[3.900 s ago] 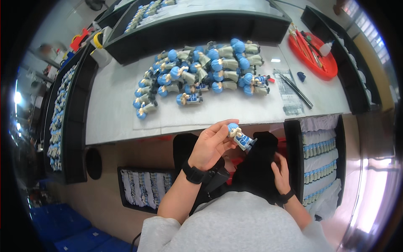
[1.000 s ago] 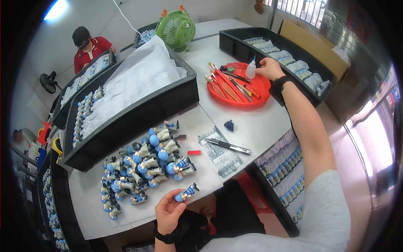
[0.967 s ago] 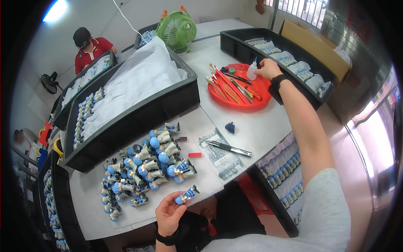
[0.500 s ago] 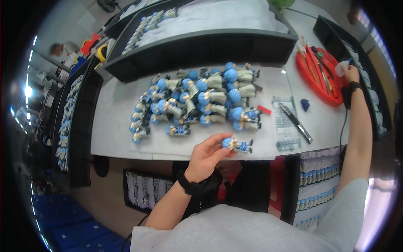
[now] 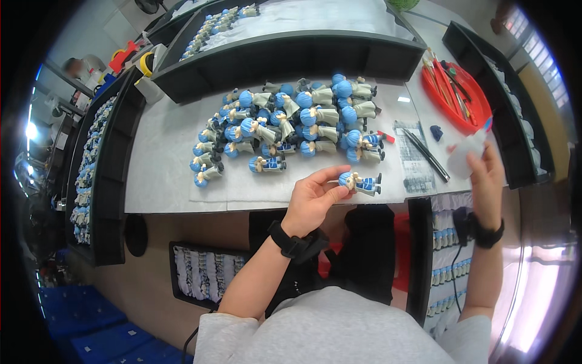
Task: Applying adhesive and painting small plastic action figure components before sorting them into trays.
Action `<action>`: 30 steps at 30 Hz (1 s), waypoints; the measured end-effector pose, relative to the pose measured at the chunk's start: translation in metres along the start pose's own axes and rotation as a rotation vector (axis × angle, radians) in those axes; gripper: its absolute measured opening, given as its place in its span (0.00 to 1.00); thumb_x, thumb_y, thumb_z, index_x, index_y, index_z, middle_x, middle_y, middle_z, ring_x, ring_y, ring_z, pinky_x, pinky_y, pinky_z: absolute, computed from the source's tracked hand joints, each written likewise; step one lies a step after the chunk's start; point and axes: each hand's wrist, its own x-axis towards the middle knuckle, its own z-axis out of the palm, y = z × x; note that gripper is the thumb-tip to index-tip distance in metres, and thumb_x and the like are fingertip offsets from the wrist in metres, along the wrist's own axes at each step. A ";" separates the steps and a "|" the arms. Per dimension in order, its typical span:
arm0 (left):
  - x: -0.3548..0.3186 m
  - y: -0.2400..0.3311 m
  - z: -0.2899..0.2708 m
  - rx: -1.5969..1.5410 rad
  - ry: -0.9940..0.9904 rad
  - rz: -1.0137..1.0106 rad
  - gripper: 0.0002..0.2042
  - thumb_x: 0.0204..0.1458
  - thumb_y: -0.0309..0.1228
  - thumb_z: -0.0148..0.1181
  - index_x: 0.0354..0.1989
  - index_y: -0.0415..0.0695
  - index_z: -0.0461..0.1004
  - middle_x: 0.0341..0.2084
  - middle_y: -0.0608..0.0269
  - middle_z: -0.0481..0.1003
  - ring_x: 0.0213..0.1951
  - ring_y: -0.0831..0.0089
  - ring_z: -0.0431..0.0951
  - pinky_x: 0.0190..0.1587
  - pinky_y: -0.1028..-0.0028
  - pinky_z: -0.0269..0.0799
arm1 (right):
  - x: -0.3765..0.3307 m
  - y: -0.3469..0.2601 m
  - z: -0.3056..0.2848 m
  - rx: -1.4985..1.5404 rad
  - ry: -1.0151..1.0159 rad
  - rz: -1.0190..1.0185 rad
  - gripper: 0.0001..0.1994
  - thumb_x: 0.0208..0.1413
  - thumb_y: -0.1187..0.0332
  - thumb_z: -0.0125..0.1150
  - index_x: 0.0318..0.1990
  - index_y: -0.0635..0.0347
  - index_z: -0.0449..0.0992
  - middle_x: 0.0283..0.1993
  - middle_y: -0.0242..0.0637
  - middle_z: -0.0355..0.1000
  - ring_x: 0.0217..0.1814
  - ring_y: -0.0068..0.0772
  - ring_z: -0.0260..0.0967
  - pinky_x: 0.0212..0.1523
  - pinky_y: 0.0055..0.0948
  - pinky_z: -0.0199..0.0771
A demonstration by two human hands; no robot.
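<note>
Near the table's front edge, my left hand (image 5: 310, 199) pinches a small figurine (image 5: 365, 184) by its blue-haired head. The figurine lies sideways, blue and white clothing and dark feet pointing right. My right hand (image 5: 487, 185) is wrapped round a translucent white squeeze bottle (image 5: 464, 156), a little blurred, with its thin tip pointing up and to the right. Beyond my left hand, many similar blue-haired figurines (image 5: 320, 115) lie in rough rows on the pale table (image 5: 163, 164).
A red tray (image 5: 482, 91) of brushes and tools stands at the right. Nearer lie a dark pen (image 5: 427, 158), a stained cloth (image 5: 418, 181) and a dark blue lump (image 5: 436, 133). Black crates stand at the back (image 5: 291, 64), left (image 5: 112, 188) and right (image 5: 515, 121).
My right hand has come from the far side of the red tray toward me, bringing the squeeze bottle with it. My left hand keeps its hold on the figurine. The view has shifted slightly.
</note>
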 end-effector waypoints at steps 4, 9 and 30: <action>0.001 0.000 0.001 0.011 0.007 -0.004 0.17 0.47 0.17 0.51 0.48 0.33 0.63 0.40 0.56 0.70 0.41 0.72 0.72 0.45 0.74 0.69 | -0.047 0.005 0.038 0.167 -0.218 0.200 0.17 0.48 0.76 0.55 0.46 0.67 0.61 0.40 0.39 0.67 0.41 0.30 0.69 0.42 0.27 0.68; 0.001 0.002 0.004 0.001 0.040 -0.021 0.18 0.44 0.15 0.54 0.47 0.33 0.64 0.39 0.55 0.70 0.40 0.72 0.72 0.45 0.75 0.69 | -0.063 0.005 0.065 -0.029 -0.397 0.239 0.16 0.48 0.71 0.58 0.44 0.66 0.66 0.35 0.32 0.67 0.34 0.17 0.63 0.36 0.18 0.64; -0.003 0.000 0.006 -0.009 0.057 0.002 0.18 0.42 0.16 0.56 0.46 0.36 0.66 0.34 0.58 0.72 0.38 0.76 0.72 0.41 0.77 0.72 | -0.058 -0.002 0.072 -0.439 -0.462 0.096 0.16 0.41 0.68 0.61 0.38 0.68 0.70 0.32 0.46 0.70 0.32 0.36 0.69 0.34 0.26 0.68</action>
